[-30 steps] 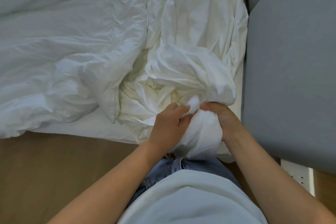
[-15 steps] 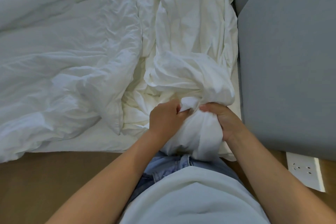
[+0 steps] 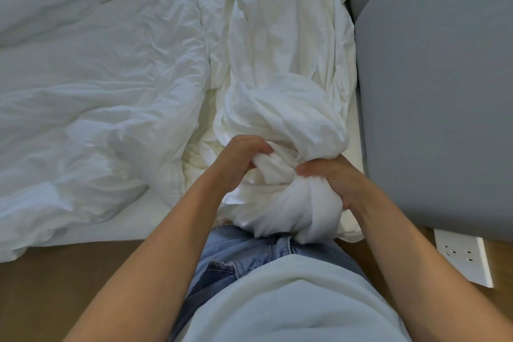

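A bunched white sheet [image 3: 283, 119] lies at the near edge of the bed, gathered into a thick wad in front of my waist. My left hand [image 3: 238, 161] grips a fold of that sheet from the left, fingers curled into the cloth. From the right, my right hand [image 3: 333, 178] clutches the same wad, with the thumb pressed on top. The lower part of the wad hangs down against my jeans. More of the sheet stretches away across the mattress toward the top of the view.
A rumpled white duvet [image 3: 91, 97] covers the left of the bed. A grey padded headboard [image 3: 438, 86] stands along the right side. A white wall socket plate [image 3: 463, 255] sits below it. Wooden floor [image 3: 55, 294] shows at the lower left.
Both hands have worked further into the sheet and gathered more cloth, so the wad between them is bigger. My left hand has closed more tightly on its fold.
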